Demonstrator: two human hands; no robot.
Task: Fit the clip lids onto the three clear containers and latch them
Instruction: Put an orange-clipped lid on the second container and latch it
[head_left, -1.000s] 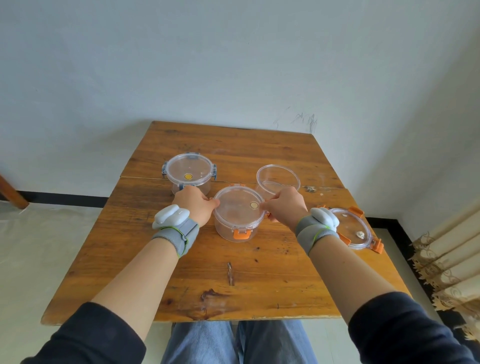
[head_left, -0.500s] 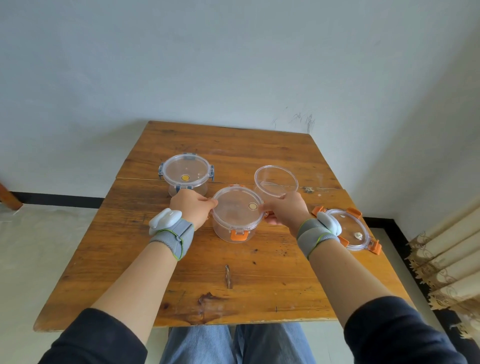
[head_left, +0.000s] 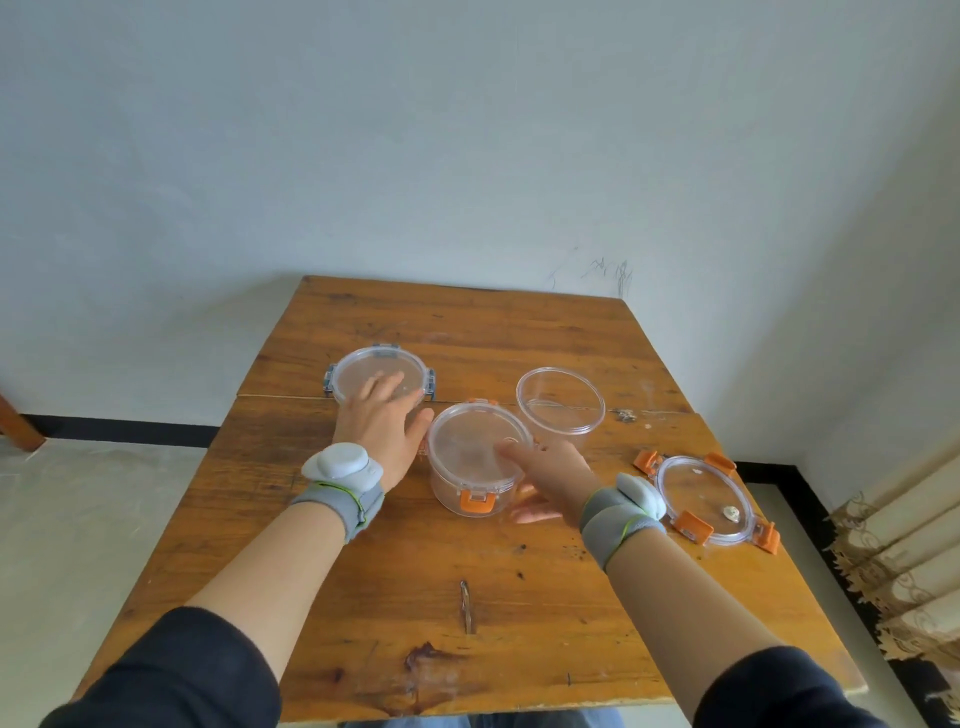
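Observation:
Three round clear containers stand on the wooden table (head_left: 519, 649). The middle container (head_left: 467, 462) carries an orange-clip lid; its front clip lies down. My right hand (head_left: 545, 467) rests at its right side, fingers spread, one fingertip on the lid's rim. My left hand (head_left: 382, 423) hovers open just left of it, fingers reaching over the back-left container (head_left: 382, 371), which wears a blue-clip lid. At the back right stands the lidless container (head_left: 561, 405). A loose lid with orange clips (head_left: 704, 499) lies flat to the right of my right wrist.
Behind the table is a pale wall, close to its far edge. A curtain (head_left: 909, 571) hangs at the right. A crack with a dark mark (head_left: 466, 605) runs in the wood near the front. My lap is below the table's front edge.
Both hands have let go of the middle container's sides and opened. My left hand rose toward the blue-clip container; my right hand dropped lower beside the middle one.

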